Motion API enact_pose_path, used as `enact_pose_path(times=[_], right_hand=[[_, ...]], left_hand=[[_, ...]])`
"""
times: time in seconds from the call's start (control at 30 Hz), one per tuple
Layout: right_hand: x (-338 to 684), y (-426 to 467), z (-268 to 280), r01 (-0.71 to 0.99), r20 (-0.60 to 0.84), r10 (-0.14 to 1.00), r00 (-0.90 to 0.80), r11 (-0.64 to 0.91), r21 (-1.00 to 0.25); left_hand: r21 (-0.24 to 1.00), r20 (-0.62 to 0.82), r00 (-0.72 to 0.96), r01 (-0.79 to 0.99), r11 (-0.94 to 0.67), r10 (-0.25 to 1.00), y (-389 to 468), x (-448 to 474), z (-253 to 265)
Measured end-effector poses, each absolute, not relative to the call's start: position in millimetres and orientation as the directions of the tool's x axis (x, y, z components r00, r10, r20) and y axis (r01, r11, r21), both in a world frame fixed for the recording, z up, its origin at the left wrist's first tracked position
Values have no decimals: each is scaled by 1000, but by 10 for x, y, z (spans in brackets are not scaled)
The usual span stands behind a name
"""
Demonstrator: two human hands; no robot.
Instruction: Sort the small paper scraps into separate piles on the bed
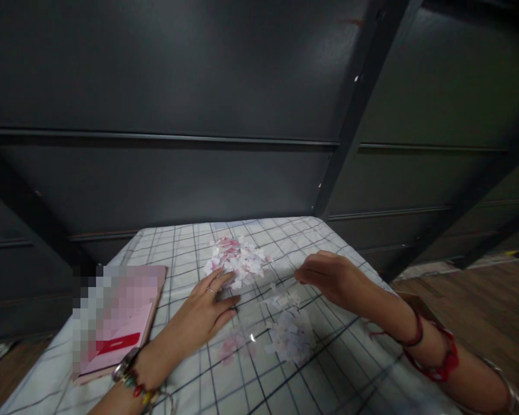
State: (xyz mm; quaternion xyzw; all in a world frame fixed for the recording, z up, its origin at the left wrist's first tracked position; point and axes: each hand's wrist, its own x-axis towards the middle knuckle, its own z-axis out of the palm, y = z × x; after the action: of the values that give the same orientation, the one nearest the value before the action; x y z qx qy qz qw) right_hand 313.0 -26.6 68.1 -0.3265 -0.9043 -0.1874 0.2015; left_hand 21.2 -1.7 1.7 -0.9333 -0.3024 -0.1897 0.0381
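Many paper scraps [247, 266] lay on the desk [177, 248].
Left grip [207, 305] was spread over some; right grip [332, 278] was pressed together, contents unclear.

L fingers [221, 282] slightly spread, palm-dn; R fingers [313, 267] curled in & bunched tog.

Pink-and-white scraps [244, 262] lie heaped beyond a white pile [290, 335].

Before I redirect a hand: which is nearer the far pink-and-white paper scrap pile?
Left. Left hand is at the front of the paper scrap pile; right hand is apart, to its right.
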Motion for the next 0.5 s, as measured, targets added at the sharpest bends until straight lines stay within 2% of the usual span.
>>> enact_pose_path(times=[0.2,0.3,0.4,0.5], right_hand=[[3044,-195,642,683,573,501,-648,715,146],[2983,-153,603,641,546,482,-685,755,138],[3077,-184,603,664,486,567,-665,747,38],[3238,-224,614,642,495,553,-670,766,13]], left_hand=[[69,378,736,582,-810,561,-28,202,36],[68,373,736,586,-807,565,-27,187,40],[58,372,736,590,-805,566,-23,176,26],[48,379,741,582,-812,554,-24,180,14]])
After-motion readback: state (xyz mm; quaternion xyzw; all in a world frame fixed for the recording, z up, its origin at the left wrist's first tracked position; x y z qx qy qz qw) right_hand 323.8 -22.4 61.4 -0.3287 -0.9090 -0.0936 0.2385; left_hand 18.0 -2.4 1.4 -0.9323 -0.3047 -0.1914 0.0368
